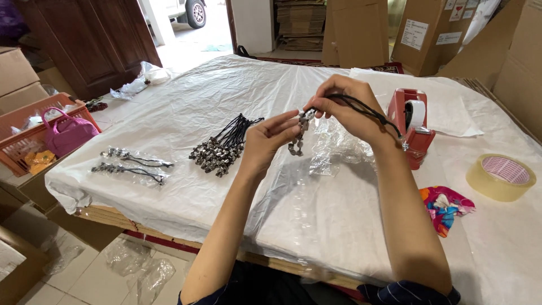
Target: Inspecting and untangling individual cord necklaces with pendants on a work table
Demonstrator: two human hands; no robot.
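My left hand [270,138] and my right hand [345,104] meet above the table and together hold a beaded necklace [301,133] with dark metallic beads on a black cord. The cord loops over my right hand and trails down past my right wrist. Under the hands lies a small clear plastic bag [330,148]. To the left of my left hand sits a pile of similar beaded necklaces [223,148] on black cords. Two bagged necklaces [132,165] lie further left near the table's edge.
White plastic sheeting [226,90] covers the table. A red tape dispenser [412,121] stands right of my hands, a roll of clear tape [501,177] beyond it, a colourful wrapper [445,207] near my right forearm. An orange crate [22,121] with a pink bag [66,134] sits left; cardboard boxes [429,31] stand behind.
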